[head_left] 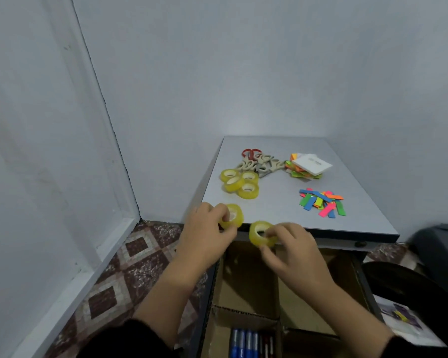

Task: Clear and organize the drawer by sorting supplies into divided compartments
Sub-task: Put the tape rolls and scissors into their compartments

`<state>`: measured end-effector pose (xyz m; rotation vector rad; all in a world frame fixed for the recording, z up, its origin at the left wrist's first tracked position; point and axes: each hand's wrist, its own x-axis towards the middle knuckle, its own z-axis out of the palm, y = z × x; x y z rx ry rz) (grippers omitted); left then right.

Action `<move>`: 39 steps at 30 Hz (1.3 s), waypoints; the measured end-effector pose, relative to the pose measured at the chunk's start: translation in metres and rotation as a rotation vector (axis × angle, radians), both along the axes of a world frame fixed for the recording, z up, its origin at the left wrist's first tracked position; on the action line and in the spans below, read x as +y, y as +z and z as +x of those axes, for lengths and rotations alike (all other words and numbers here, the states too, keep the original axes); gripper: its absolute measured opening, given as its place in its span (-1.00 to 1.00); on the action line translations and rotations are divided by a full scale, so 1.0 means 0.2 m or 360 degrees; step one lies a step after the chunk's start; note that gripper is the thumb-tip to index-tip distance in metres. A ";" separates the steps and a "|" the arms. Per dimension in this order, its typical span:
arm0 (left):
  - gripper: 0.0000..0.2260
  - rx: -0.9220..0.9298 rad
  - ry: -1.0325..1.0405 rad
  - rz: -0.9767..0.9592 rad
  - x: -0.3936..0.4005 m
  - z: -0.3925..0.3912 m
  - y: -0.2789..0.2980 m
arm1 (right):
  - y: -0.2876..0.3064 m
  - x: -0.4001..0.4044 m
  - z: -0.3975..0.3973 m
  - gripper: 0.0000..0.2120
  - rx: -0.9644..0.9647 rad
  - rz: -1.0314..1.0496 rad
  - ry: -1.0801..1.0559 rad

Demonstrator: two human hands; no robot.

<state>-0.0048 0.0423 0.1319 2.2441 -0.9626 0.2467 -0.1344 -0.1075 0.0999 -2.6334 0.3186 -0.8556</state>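
A: What are the hands doing?

B: Each one is holding a roll of yellow tape. The left hand (207, 228) is pinching a tape roll (232, 216) over the front left corner of the grey desk top (277, 202), fingers curled round its rim. The right hand (292, 248) is gripping a second roll (260, 232) just off the desk's front edge, above the open drawer (246, 277). The two hands are sitting close together but are not touching.

A: Where is the rest of the tape lying?

B: A cluster of four yellow rolls (239, 182) is lying on the desk top, further back on the left. Just behind it a heap of scissors (260, 162) is resting, beige and grey handles tangled, one red pair at the back.

A: And on the right side?

B: A stack of bright sticky notes (308, 166) with a white pad on top is sitting near the back, and a scatter of coloured paper strips (321, 202) is lying nearer the front, well apart from the tape.

A: What is showing inside the drawer?

B: Cardboard dividers (243, 315) are splitting it into compartments. Blue pens (243, 342) are lying in a near compartment, with a few red and dark pens just beside them; the far compartments under the hands are looking bare, though motion blur is making that hard to judge
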 end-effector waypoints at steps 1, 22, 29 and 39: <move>-0.86 0.0063 -0.0055 -0.0004 0.04 -0.05 -0.03 | -0.03 0.01 -0.05 -0.80 0.0046 0.0047 -0.0014; -0.87 -0.0592 -0.0258 0.1554 -0.20 0.00 -0.50 | -0.31 0.13 0.27 -0.82 0.1310 -0.0470 -0.0463; -0.90 -0.0623 -0.0225 0.1630 -0.20 0.00 -0.51 | -0.35 0.14 0.25 -0.77 0.1459 -0.0646 -0.0471; -0.78 -0.0560 -0.0230 0.1487 -0.16 -0.02 -0.51 | -0.36 0.13 0.26 -0.52 0.1741 -0.0969 -0.0452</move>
